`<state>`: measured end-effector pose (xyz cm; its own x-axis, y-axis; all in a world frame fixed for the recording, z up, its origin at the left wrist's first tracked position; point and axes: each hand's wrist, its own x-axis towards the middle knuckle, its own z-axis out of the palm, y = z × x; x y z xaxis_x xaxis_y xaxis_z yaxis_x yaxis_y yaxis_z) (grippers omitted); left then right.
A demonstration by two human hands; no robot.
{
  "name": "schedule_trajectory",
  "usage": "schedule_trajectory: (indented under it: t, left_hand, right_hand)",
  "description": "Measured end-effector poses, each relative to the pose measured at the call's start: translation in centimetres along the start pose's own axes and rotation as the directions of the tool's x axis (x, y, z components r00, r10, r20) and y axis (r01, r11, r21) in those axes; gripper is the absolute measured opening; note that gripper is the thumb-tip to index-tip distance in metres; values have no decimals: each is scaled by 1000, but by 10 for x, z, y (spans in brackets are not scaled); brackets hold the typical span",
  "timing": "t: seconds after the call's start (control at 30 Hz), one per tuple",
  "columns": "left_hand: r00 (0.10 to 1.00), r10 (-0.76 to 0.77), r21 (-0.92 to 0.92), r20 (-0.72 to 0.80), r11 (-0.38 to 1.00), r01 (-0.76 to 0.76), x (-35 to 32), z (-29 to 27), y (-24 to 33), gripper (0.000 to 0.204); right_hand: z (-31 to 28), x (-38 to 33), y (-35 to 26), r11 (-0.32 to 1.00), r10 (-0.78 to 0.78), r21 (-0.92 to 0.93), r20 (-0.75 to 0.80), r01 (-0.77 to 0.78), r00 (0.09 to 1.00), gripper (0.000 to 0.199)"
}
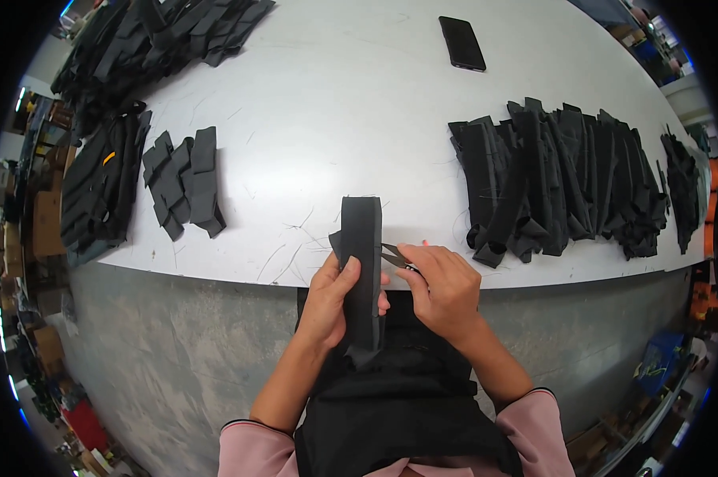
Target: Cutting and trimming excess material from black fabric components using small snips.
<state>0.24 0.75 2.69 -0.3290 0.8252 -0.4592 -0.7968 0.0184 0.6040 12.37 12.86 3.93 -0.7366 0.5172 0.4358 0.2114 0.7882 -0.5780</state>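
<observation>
A dark grey fabric strip (361, 238) stands lengthwise in my left hand (331, 298), its far end over the table's front edge and its near end over my lap. My left thumb presses on top of the strip, and fingertips show at its right side. In my right hand (446, 288) is a small pair of thread snips (394, 256). The snips' blades are apart and their tips meet the strip's right edge. My right fingers hide most of the snips' handle.
A white table (295, 143) spreads ahead, with loose thread ends (295, 230) near its front edge. Many dark strips (562, 183) lie piled at right. Fewer strips (186, 183) lie at left, beside folded dark fabric (104, 183) and a large heap (144, 40). A phone (462, 44) lies far off.
</observation>
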Motion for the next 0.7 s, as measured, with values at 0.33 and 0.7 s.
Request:
schedule_trajectory:
  t: [0.33,0.7]
  left_hand:
    - [999,-29,67,-29,997,31,-4,2,3,27]
    - [995,-66,254,-71,964,82,-6,8,6,27]
  right_hand:
    - [2,-8,4,994,70,85,-83,-63,994,21]
    - [5,3,-5,964,99,234,127,-127,987,25]
